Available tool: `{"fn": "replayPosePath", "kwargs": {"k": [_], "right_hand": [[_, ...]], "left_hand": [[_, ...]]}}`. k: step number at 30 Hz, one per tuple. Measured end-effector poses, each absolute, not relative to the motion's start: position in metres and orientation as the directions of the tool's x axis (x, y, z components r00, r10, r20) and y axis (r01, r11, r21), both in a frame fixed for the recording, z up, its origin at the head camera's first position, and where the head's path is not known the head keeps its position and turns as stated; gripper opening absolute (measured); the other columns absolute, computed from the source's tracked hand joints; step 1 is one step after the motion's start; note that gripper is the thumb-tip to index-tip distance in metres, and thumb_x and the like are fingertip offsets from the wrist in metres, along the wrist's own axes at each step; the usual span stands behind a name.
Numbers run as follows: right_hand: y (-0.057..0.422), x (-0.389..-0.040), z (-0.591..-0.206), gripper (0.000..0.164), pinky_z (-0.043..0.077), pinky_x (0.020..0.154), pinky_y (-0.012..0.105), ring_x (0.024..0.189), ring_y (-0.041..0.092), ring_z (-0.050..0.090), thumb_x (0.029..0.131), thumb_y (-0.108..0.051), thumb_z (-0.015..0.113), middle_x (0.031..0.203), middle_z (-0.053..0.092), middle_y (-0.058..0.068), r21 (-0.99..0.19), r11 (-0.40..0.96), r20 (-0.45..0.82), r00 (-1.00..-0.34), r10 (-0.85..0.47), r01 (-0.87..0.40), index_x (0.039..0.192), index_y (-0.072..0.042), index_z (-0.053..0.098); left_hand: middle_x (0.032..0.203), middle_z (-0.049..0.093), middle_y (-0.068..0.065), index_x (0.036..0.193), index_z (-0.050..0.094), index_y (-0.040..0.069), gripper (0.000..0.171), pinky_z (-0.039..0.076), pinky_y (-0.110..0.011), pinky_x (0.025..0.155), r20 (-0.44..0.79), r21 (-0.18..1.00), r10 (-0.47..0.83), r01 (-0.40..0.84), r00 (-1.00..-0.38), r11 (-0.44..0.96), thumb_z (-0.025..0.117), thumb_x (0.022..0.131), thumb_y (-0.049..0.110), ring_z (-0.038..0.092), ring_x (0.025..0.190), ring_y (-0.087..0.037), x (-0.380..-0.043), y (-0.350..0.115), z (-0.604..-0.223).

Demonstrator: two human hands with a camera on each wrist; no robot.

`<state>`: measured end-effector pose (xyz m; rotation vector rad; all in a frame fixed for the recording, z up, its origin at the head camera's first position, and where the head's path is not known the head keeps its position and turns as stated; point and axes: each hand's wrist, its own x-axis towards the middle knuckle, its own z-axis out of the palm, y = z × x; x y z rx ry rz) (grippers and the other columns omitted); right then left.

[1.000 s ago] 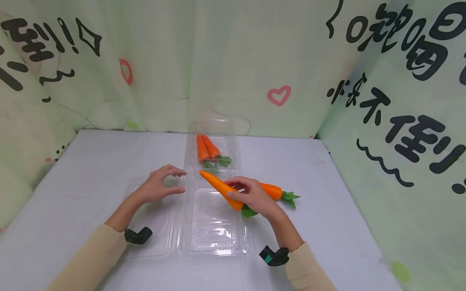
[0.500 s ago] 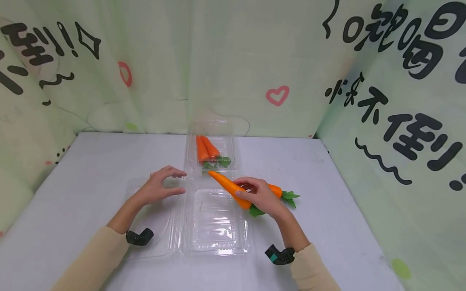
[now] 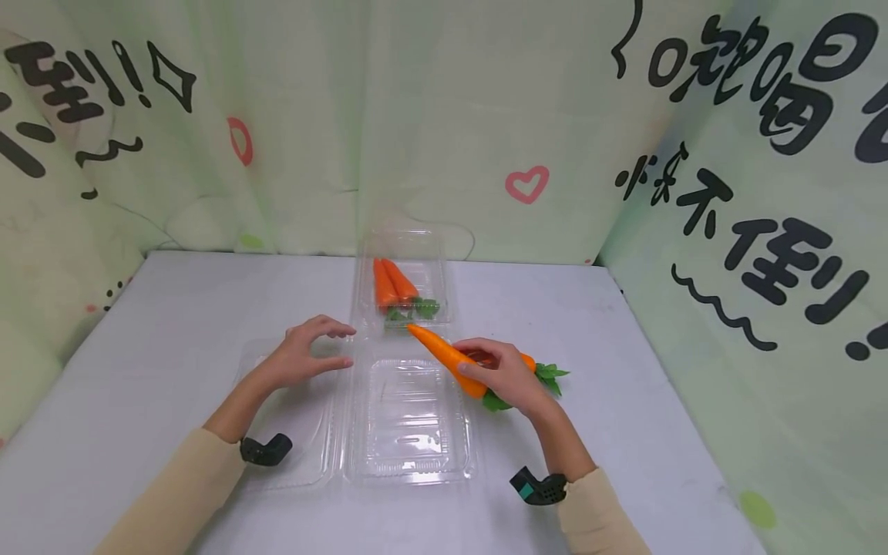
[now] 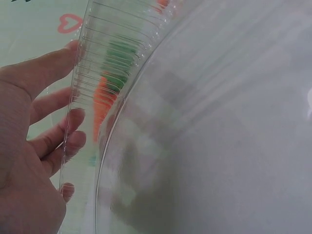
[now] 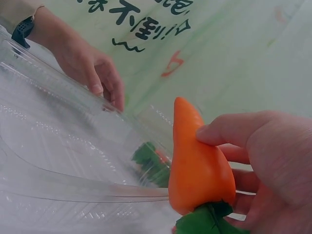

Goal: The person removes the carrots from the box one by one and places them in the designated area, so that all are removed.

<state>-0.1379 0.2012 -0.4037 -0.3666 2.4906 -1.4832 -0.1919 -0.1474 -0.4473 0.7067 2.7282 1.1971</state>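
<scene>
My right hand (image 3: 499, 374) pinches an orange carrot (image 3: 447, 358) near its thick, green-leaved end, its tip pointing up and left. In the right wrist view the thumb presses on the side of the carrot (image 5: 195, 165). This carrot hangs over the right edge of an opened clear plastic box (image 3: 472, 455). Another carrot (image 3: 529, 361) lies behind my right hand, its leaves showing. My left hand (image 3: 305, 354) is over the box's lid, thumb and fingers apart; its fingertips are at the clear plastic edge (image 4: 68, 126) in the left wrist view.
Behind the opened box stands another clear box (image 3: 438, 270) with two carrots (image 3: 395, 284) inside. The lid (image 3: 294, 455) of the opened box lies flat to its left on the white table (image 3: 173, 370). Printed curtains (image 3: 444, 116) surround the table's back and sides.
My right hand has moved to the right with the carrot, from over the box towards its right edge. My left hand has stayed in place.
</scene>
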Motion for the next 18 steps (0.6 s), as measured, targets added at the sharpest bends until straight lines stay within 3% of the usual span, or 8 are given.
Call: {"fn": "replayPosePath", "kwargs": {"k": [18], "right_hand": [[0.212,-0.135,-0.407,0.028,0.052,0.082,0.029,0.098,0.025,0.058,0.094,-0.017,0.061,0.124,0.064,0.012,-0.86,0.496,-0.033,-0.956,-0.29,-0.121,0.121,-0.01,0.065]], "left_hand": [[0.122,0.06,-0.007,0.124,0.063,0.016,0.049,0.029,-0.059,0.099,0.083,0.703,0.445,0.369,-0.892,0.608,0.076,0.082,0.036,0.054,0.116,-0.029,-0.193,-0.149,-0.448]]}}
